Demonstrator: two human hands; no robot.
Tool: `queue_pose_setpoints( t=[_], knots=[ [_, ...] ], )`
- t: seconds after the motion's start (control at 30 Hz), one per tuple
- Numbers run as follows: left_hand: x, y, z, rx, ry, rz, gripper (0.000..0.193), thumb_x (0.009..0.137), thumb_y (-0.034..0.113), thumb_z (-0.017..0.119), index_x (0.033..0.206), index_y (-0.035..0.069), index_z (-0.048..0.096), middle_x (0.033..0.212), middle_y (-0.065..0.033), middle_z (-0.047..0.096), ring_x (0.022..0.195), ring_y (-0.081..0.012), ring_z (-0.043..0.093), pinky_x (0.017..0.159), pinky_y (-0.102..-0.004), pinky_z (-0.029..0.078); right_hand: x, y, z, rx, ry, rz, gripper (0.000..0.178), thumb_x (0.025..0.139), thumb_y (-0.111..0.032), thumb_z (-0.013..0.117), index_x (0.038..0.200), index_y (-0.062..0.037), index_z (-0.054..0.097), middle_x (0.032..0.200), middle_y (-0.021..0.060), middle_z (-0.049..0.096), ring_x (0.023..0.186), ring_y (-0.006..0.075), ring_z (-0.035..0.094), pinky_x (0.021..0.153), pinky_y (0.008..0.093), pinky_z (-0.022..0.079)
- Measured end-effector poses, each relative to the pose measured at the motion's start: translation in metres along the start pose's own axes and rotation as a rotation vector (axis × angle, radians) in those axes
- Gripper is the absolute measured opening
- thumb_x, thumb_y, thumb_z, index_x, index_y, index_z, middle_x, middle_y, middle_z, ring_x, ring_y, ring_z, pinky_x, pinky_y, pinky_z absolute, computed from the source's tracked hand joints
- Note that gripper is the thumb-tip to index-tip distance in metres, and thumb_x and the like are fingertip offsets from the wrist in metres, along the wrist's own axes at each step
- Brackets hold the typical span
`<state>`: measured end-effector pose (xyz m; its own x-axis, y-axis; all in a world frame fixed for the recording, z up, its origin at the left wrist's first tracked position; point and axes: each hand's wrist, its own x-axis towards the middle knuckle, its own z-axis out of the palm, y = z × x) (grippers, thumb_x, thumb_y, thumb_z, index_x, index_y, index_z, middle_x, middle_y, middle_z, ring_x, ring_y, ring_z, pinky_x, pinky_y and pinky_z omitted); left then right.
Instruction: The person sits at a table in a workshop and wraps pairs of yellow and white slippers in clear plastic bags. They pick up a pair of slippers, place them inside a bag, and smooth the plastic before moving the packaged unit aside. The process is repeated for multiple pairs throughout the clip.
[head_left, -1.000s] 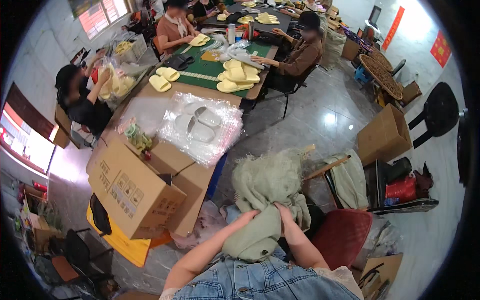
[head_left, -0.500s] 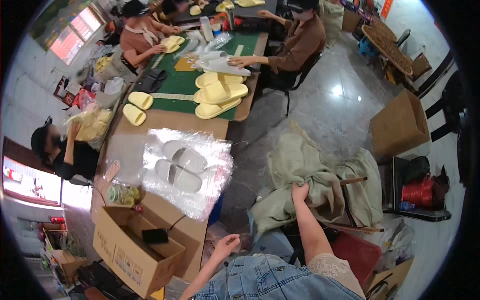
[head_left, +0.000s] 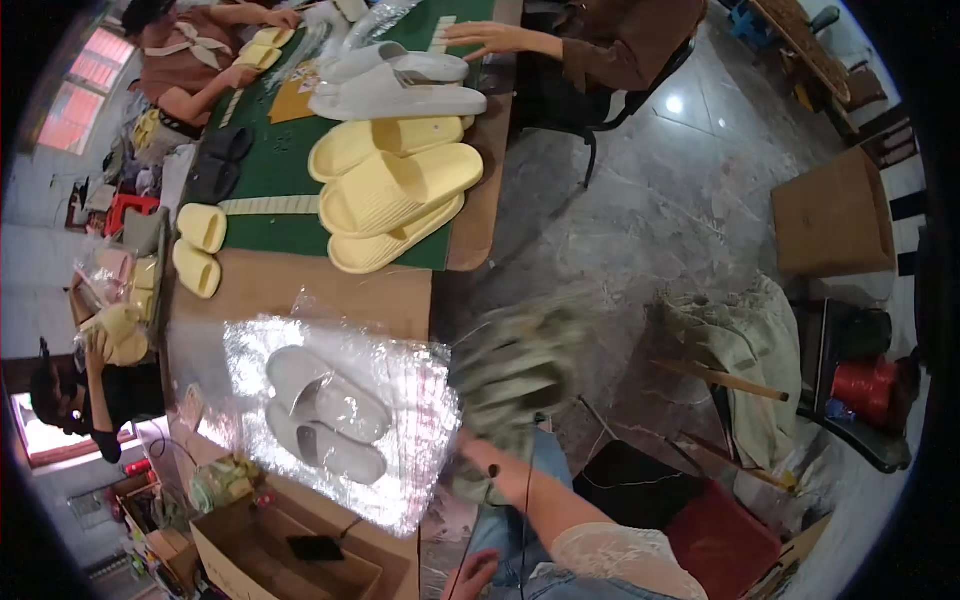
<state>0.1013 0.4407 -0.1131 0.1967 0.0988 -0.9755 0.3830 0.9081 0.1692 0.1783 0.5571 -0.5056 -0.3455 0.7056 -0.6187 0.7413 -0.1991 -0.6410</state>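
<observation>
A greenish woven sack, smeared by motion, hangs beside the table edge. My right hand is closed on it, its fingers mostly hidden in the cloth. Low in the picture is my left hand, fingers loosely apart and holding nothing. On the table near the sack lies a pair of grey slippers on shiny clear plastic wrap.
Several yellow slippers and white slippers lie on the green mat. An open cardboard box stands at lower left. Co-workers sit around the table. Another sack and a red-seated chair are at right.
My right hand has pulled the sack leftward from the chair to the table edge, uncovering the chair's black part. My left hand has dropped lower in view. The view has shifted.
</observation>
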Motion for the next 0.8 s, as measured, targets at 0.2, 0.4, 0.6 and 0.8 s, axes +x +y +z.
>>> queue_pose_setpoints(
  t=[0.2,0.4,0.6,0.8],
  knots=[
    [0.011,-0.005,0.012,0.154,-0.003,0.175,0.04,0.097,0.024,0.064,0.13,0.003,0.057,0.115,-0.0054,0.066,0.103,-0.0115,0.06,0.089,-0.0267,0.048,-0.073,-0.012,0.031,1.104,-0.219,0.101,0.042,0.09,-0.026,0.065,0.126,-0.0054,0.062,0.12,0.0111,0.067,0.11,0.021,0.063,0.096,0.0349,0.049],
    [0.025,0.014,0.01,0.274,-0.08,0.143,0.044,0.093,0.027,0.068,0.129,0.003,0.058,0.118,-0.0083,0.067,0.101,-0.0145,0.064,0.089,-0.0301,0.05,-0.238,0.172,-0.068,0.805,0.702,0.539,0.028,0.089,-0.002,0.06,0.116,-0.0022,0.065,0.09,0.0058,0.069,0.079,0.0145,0.064,0.066,0.0282,0.052],
    [0.03,0.065,0.024,0.338,0.006,0.382,0.043,0.09,0.019,0.07,0.127,0.001,0.058,0.117,-0.0124,0.067,0.101,-0.0196,0.065,0.09,-0.0325,0.051,-0.454,0.345,-0.138,0.911,1.742,0.876,0.033,0.087,-0.017,0.07,0.116,-0.0031,0.06,0.086,0.0042,0.06,0.066,0.0137,0.055,0.049,0.0287,0.044],
    [0.048,0.107,0.054,0.444,0.076,0.331,0.039,0.089,0.017,0.071,0.123,0.002,0.06,0.114,-0.0128,0.067,0.102,-0.0193,0.066,0.089,-0.0313,0.053,-0.55,0.394,-0.242,1.206,1.678,0.793,0.073,0.084,-0.024,0.076,0.144,-0.0034,0.039,0.134,0.0111,0.05,0.112,0.0216,0.054,0.087,0.0285,0.047]
  ],
)
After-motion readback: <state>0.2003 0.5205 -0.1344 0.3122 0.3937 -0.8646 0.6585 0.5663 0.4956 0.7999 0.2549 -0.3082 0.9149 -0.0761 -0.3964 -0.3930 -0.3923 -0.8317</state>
